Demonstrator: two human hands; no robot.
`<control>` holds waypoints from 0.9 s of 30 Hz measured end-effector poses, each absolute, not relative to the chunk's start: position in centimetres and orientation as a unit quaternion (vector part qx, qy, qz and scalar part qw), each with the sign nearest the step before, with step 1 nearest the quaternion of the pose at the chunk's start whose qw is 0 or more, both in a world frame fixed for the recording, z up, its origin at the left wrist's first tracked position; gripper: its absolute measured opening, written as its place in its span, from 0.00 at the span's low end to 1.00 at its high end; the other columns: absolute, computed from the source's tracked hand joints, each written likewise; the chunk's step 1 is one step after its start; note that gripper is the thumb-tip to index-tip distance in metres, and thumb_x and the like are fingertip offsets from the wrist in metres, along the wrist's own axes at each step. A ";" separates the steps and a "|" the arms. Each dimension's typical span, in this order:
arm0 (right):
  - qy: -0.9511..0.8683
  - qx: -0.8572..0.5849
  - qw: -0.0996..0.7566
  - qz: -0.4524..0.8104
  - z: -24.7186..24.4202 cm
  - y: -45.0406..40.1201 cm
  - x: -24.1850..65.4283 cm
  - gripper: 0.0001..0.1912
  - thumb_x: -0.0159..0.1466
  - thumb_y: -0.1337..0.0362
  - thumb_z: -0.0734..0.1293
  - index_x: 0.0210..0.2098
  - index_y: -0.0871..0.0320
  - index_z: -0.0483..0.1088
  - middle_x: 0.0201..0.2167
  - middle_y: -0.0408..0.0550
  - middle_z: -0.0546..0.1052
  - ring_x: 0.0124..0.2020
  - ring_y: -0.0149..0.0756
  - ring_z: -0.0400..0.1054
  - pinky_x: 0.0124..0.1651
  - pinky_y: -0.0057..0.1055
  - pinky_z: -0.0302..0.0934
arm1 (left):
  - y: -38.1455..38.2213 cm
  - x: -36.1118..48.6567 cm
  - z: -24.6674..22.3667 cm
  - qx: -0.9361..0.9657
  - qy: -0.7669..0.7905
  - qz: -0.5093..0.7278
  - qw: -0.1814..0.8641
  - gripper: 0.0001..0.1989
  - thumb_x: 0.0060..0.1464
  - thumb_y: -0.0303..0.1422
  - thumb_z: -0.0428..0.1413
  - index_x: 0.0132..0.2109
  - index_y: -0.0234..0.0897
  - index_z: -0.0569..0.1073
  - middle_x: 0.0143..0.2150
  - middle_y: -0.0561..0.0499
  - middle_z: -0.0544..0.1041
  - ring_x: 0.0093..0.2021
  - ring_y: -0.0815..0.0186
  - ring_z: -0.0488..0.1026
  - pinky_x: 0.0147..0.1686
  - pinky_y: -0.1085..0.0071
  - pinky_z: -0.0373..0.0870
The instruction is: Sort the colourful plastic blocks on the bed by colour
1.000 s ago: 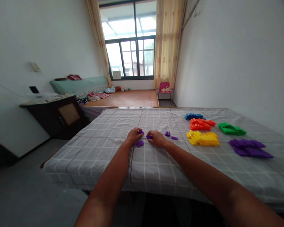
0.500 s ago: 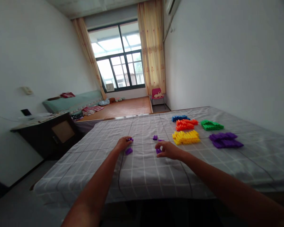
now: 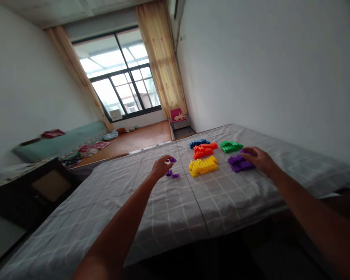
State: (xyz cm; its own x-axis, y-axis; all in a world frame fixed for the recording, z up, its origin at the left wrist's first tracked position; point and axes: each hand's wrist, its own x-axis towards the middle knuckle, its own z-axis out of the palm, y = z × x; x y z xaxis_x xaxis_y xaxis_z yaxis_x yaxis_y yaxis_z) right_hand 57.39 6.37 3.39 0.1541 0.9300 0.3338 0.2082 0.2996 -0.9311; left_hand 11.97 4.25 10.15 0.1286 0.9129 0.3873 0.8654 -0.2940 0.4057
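My left hand (image 3: 161,166) is closed, pinching a small purple plastic block (image 3: 172,160) a little above the cloth. Just below it, two more purple blocks (image 3: 175,175) lie on the grey checked cloth. At the right, my right hand (image 3: 259,158) reaches over the pile of purple blocks (image 3: 239,163), with a purple piece (image 3: 244,151) at its fingertips. The pieces look like small building blocks, too blurred for their exact shape. My right fingers partly cover the pile's right end.
Beside the purple pile are green (image 3: 231,146), yellow (image 3: 203,166), orange (image 3: 204,151) and blue (image 3: 198,143) block piles. The grey checked cloth (image 3: 128,217) covers the table. A dark cabinet (image 3: 46,186) stands left; a low bed platform (image 3: 142,138) lies beyond.
The view has turned right. My right hand has moved from the loose purple blocks over to the purple pile. My left hand has moved right and holds a purple block near the loose ones.
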 end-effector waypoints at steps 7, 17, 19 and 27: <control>-0.531 -0.553 0.603 0.221 0.8 6.0 62.7 0.23 0.53 0.57 0.68 0.47 0.58 0.71 0.45 0.52 0.76 0.40 0.38 0.70 0.43 0.37 0.67 | 4.4 30.3 10.1 0.865 0.364 0.320 0.131 0.13 0.52 0.30 0.57 0.47 0.39 0.74 0.44 0.49 0.77 0.43 0.67 0.73 0.41 0.70 0.74; -0.695 -0.502 0.487 0.168 1.2 5.2 61.5 0.21 0.56 0.65 0.65 0.49 0.53 0.73 0.49 0.49 0.76 0.47 0.41 0.68 0.45 0.37 0.67 | 5.8 39.1 4.8 0.888 0.394 0.234 0.031 0.15 0.53 0.32 0.60 0.49 0.41 0.74 0.48 0.45 0.76 0.50 0.57 0.69 0.51 0.58 0.69; -0.720 -0.494 0.464 0.150 1.4 5.3 61.5 0.19 0.56 0.65 0.65 0.47 0.51 0.75 0.49 0.48 0.76 0.51 0.43 0.66 0.48 0.41 0.66 | 6.1 39.1 4.2 0.884 0.402 0.238 0.028 0.15 0.53 0.32 0.60 0.49 0.41 0.74 0.49 0.45 0.75 0.51 0.57 0.68 0.52 0.57 0.68; -0.660 -0.530 0.514 0.138 0.7 5.5 62.3 0.16 0.60 0.55 0.65 0.43 0.56 0.73 0.46 0.51 0.75 0.41 0.38 0.69 0.41 0.35 0.66 | 5.6 38.1 4.3 0.870 0.404 0.279 0.048 0.14 0.54 0.33 0.59 0.49 0.41 0.75 0.53 0.45 0.72 0.53 0.58 0.68 0.55 0.57 0.67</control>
State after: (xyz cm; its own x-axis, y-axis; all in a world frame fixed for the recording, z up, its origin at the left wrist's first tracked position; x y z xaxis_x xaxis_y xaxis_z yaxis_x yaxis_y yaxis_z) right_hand 62.32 5.54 0.74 0.0915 0.8417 0.5322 0.5574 0.3995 -0.7278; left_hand 38.10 5.62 4.35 0.5175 0.7302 0.4461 0.6766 -0.6683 0.3092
